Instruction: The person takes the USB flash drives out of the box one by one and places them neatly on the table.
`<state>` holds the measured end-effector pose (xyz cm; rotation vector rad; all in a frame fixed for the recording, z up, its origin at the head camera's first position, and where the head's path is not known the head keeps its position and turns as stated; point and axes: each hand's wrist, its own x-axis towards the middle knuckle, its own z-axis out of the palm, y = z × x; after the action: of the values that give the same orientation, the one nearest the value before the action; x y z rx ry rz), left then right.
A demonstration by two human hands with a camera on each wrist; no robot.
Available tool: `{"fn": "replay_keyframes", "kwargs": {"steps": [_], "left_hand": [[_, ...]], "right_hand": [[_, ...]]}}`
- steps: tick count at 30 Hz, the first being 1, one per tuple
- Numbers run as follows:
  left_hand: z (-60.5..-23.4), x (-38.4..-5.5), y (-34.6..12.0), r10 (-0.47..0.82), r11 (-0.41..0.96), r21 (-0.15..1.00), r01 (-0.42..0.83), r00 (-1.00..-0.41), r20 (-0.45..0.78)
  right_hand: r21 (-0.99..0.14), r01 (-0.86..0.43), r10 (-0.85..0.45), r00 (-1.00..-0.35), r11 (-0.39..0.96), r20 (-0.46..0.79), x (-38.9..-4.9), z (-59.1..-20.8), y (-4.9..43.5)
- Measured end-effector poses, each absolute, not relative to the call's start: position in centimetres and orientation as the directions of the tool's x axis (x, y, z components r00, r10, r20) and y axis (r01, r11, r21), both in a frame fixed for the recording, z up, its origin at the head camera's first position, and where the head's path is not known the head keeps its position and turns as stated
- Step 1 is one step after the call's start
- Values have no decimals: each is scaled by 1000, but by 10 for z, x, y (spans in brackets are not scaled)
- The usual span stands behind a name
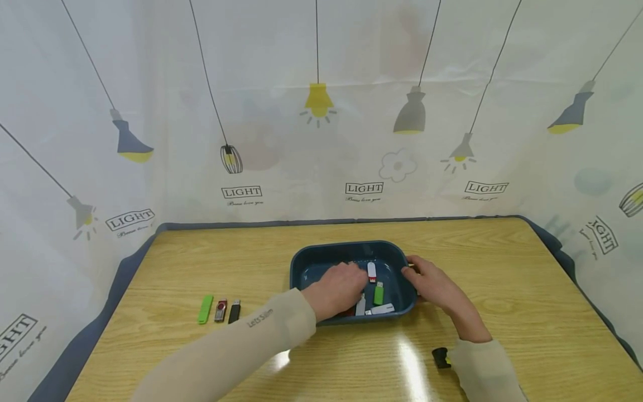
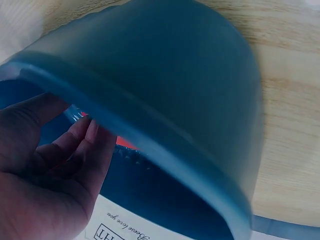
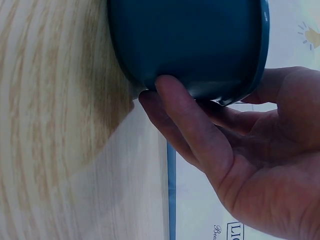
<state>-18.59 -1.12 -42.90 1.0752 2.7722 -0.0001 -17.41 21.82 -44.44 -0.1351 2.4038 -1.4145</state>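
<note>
My left hand (image 1: pixel 339 286) reaches over the near rim into a dark blue plastic basin (image 1: pixel 312 272), fingertips low inside it. In the left wrist view the rim hides the fingertips, close to something red (image 2: pixel 127 144); I cannot tell whether they pinch anything. My right hand (image 1: pixel 429 282) grips the basin's right end, with thumb at the rim and fingers against the outer wall (image 3: pixel 200 45). Inside lie a white-and-red USB stick (image 1: pixel 372 270), a green USB stick (image 1: pixel 379 294), a grey one (image 1: pixel 360 306) and a white one (image 1: pixel 383 309).
Left of the basin, a green USB stick (image 1: pixel 205 310), a red-and-silver swivel one (image 1: pixel 220 311) and a black one (image 1: pixel 234 311) lie in a row on the wooden table (image 1: pixel 226 257). Beside the right sleeve sits a small black object (image 1: pixel 440 358). Printed curtains surround the table.
</note>
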Motion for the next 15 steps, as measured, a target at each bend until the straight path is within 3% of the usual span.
{"fn": "replay_keyframes", "kwargs": {"steps": [15], "left_hand": [[-433,-185,-11,685,725,48,687,-713,-149]], "right_hand": [[-857,96,-248,-935,505,-252,-175,-444,218]]}}
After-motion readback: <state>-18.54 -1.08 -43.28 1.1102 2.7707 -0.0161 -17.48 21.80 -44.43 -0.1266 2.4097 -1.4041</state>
